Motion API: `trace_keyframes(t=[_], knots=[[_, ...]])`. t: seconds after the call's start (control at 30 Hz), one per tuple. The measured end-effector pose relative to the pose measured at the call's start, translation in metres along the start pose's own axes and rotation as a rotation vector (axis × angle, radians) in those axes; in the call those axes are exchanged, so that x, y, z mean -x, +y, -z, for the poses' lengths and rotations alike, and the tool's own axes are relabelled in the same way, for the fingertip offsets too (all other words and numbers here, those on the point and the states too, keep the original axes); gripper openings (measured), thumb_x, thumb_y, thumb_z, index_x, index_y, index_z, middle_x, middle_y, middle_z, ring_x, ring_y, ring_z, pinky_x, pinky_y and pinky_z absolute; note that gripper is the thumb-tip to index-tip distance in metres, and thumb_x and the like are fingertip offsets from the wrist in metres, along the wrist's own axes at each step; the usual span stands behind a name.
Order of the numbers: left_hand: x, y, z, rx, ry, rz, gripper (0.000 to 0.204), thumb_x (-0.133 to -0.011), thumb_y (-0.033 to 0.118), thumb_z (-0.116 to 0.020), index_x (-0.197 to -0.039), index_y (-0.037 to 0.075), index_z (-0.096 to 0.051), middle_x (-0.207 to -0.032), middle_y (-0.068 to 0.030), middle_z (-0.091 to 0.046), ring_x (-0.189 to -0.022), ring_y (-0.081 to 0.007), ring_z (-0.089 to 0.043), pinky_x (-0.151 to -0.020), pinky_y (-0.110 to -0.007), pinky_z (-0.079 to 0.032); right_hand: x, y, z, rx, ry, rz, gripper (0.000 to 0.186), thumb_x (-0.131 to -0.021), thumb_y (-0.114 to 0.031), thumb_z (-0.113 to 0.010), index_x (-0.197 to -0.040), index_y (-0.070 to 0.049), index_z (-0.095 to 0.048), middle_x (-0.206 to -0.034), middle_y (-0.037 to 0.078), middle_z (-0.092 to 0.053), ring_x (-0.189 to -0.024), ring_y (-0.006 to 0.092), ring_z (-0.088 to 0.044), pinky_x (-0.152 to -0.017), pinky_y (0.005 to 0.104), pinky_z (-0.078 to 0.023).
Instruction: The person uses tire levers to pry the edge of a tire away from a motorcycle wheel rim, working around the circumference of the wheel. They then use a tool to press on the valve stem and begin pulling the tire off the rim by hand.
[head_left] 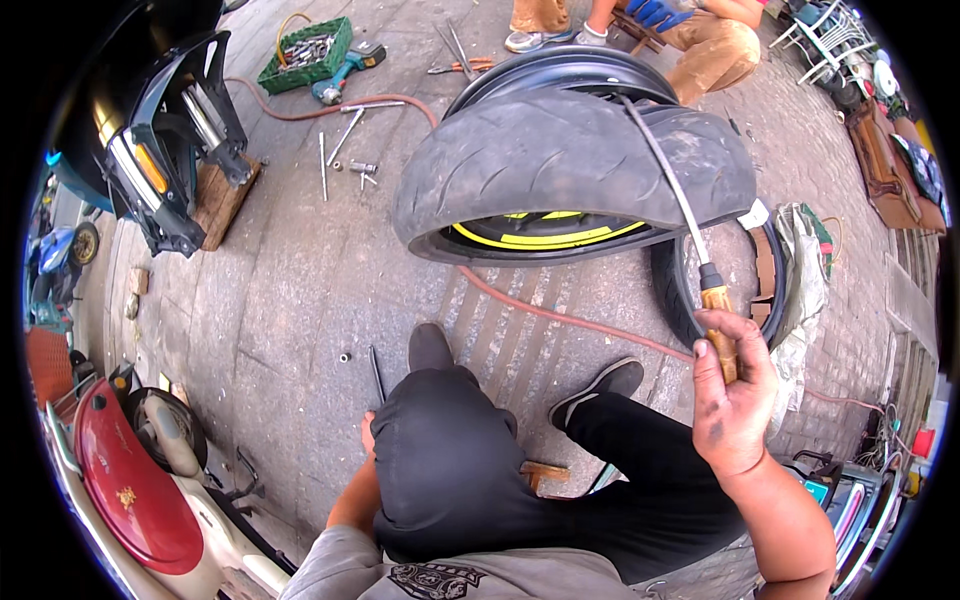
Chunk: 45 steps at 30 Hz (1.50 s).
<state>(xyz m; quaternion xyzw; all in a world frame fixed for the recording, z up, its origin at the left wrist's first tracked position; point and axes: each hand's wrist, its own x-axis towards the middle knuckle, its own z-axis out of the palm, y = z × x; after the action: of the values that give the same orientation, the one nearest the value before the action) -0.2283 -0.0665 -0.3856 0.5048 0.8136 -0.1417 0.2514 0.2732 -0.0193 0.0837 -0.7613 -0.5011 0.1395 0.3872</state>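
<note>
My right hand [735, 400] is closed around the worn yellow-brown handle of a long screwdriver [674, 185]. Its metal shaft slants up and left across the tread, and the tip reaches the rim edge. The black motorcycle tyre [540, 165] sits skewed on its black wheel rim [560, 72]; yellow markings show through the lower opening. Low at the left, my left hand [369, 432] is beside my knee, which hides most of its fingers. A dark metal bar [376, 373] sticks up from that hand, which appears closed on it.
Another tyre [680, 290] lies right of the wheel, beside crumpled white sheeting [800, 290]. A red hose [560, 318] crosses the ground. Tools and a green crate [305, 55] are at far left, near motorcycle forks [150, 165]. A red scooter [130, 480] stands left; another person [710, 50] sits opposite.
</note>
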Motion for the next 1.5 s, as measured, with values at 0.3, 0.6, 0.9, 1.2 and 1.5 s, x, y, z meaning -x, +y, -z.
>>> trace_keyframes(t=[0.3,0.6,0.9,1.2,1.5], knots=[[-0.012,0.010,0.103,0.503,0.194,-0.414,0.035,-0.107,0.024,-0.070,-0.127,-0.001,-0.059,-0.105,-0.0184,-0.068,-0.092,-0.0299,-0.068,-0.084,-0.045,-0.058,0.017,0.010,-0.007,-0.009,0.069,0.135,0.031,-0.092,0.012,-0.069,-0.119,-0.002,-0.075,-0.099,0.014,-0.071,-0.086,0.0303,-0.070,-0.083,0.0371,-0.057],[0.155,0.256,0.523,0.184,0.192,-1.284,0.061,-0.108,0.009,-0.060,-0.168,0.004,-0.047,-0.150,-0.0185,-0.068,-0.138,-0.0250,-0.064,-0.121,-0.038,-0.044,0.011,-0.022,-0.015,-0.098,0.059,0.105,0.029,-0.091,0.007,-0.071,-0.118,-0.004,-0.074,-0.107,0.019,-0.075,-0.099,0.0405,-0.074,-0.090,0.0442,-0.059],[0.234,0.443,0.619,-0.538,-0.132,-0.919,0.049,-0.108,0.017,-0.061,-0.157,0.010,-0.064,-0.106,-0.0116,-0.076,-0.083,-0.0218,-0.070,-0.068,-0.038,-0.060,0.026,-0.035,-0.015,-0.062,0.076,0.139,0.029,-0.091,0.001,-0.075,-0.118,-0.009,-0.071,-0.101,0.017,-0.072,-0.095,0.0421,-0.071,-0.085,0.0485,-0.059],[0.226,0.511,0.633,-0.355,-0.450,-0.651,0.036,-0.105,0.008,-0.059,-0.140,0.007,-0.069,-0.078,-0.0008,-0.052,-0.055,-0.0087,-0.044,-0.039,-0.024,-0.033,0.024,-0.044,-0.004,-0.088,0.036,0.156,0.027,-0.092,0.001,-0.074,-0.116,-0.009,-0.069,-0.099,0.017,-0.070,-0.093,0.0424,-0.070,-0.083,0.0503,-0.058],[0.218,0.532,0.641,-0.459,-0.475,-0.647,0.020,-0.108,0.019,-0.058,-0.090,0.011,-0.056,-0.067,0.0046,-0.045,-0.047,-0.0056,-0.036,-0.041,-0.024,-0.029,0.020,-0.043,-0.004,-0.087,0.004,0.131,0.026,-0.093,-0.001,-0.073,-0.117,-0.010,-0.067,-0.100,0.019,-0.068,-0.092,0.0447,-0.071,-0.079,0.0536,-0.058]])
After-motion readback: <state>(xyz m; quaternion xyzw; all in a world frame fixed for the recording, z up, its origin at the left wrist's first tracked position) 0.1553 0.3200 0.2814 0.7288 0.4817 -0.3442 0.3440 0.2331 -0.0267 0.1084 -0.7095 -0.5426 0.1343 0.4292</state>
